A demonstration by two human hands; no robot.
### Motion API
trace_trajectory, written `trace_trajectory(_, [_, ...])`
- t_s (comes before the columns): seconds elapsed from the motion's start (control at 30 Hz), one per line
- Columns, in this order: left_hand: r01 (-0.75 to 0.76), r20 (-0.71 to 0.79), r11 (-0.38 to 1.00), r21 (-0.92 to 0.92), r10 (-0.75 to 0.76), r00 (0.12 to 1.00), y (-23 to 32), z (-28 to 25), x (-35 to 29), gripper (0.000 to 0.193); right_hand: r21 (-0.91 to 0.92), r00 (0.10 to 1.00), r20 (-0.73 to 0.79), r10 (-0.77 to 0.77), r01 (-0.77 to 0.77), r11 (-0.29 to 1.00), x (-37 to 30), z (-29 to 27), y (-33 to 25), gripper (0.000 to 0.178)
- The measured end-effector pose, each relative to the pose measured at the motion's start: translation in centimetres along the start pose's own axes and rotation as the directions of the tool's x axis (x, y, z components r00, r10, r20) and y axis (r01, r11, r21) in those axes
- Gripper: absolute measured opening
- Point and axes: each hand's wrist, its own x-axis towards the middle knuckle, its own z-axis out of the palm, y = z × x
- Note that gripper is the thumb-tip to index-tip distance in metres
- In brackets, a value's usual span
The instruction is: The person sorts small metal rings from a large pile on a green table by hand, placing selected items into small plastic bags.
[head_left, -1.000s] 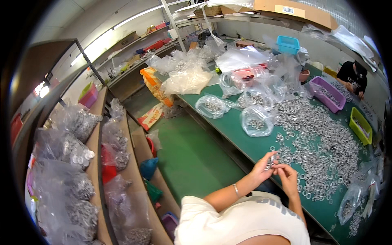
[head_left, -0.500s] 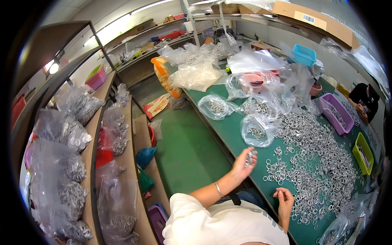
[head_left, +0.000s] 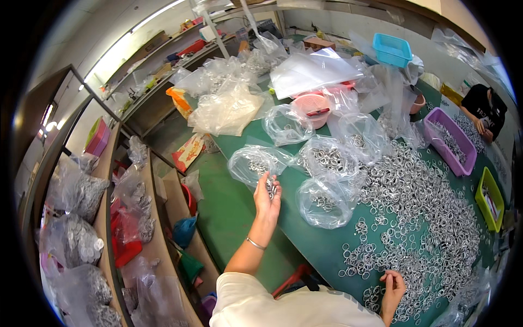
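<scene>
My left hand (head_left: 265, 204) is raised and cupped around a small handful of silver metal rings (head_left: 271, 188). Its fingertips reach the near side of an open clear plastic bag (head_left: 235, 168), which has more rings inside. At the lower right, my right hand (head_left: 393, 291) rests by the table edge with fingers curled and the fingertips close together, beside a large spread of loose rings (head_left: 425, 212). Whatever those fingers might hold is too small to make out. Several other opened clear bags stand nearby, one with rings (head_left: 325, 203) at its bottom.
Across the green table (head_left: 291, 218) are a pink basket (head_left: 313, 106), purple bin (head_left: 449, 139), lime tray (head_left: 488, 201) and blue basket (head_left: 392, 48). Shelves (head_left: 144, 218) with bagged parts line the left. At far right, a person in black (head_left: 482, 109) handles parts.
My left hand has moved forward and left with its rings, from beside the table edge to the open bag. My right hand stays by the loose rings. The view has shifted.
</scene>
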Motion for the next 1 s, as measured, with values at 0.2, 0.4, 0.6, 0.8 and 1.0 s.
trace_trajectory(0.2, [0.044,0.264,0.881,0.472,-0.188,0.946,-0.8,5.3,1.0,0.022,-0.054,0.998,-0.037,0.049,-0.051,0.997,1.6,0.6,-0.2,0.012])
trace_trajectory(0.4, [0.168,0.198,0.815,0.555,-0.325,0.925,-2.7,7.3,3.5,0.016,-0.048,0.995,-0.062,0.076,-0.079,0.996,2.3,0.3,0.2,0.012])
trace_trajectory(0.6, [0.260,0.149,0.613,0.746,-0.533,0.833,-3.9,6.6,3.0,0.015,-0.069,0.994,-0.070,0.080,-0.085,0.994,2.8,0.2,-0.1,0.012])
trace_trajectory(0.8, [0.254,0.225,0.723,0.642,-0.494,0.840,-2.8,5.9,3.0,0.017,-0.052,0.993,-0.094,0.073,-0.078,0.996,2.8,0.3,0.0,0.012])
trace_trajectory(1.0, [0.408,0.281,0.771,0.489,-0.582,0.763,-2.6,8.8,0.1,0.023,-0.057,0.992,-0.102,0.069,-0.075,0.996,2.9,0.3,0.3,0.011])
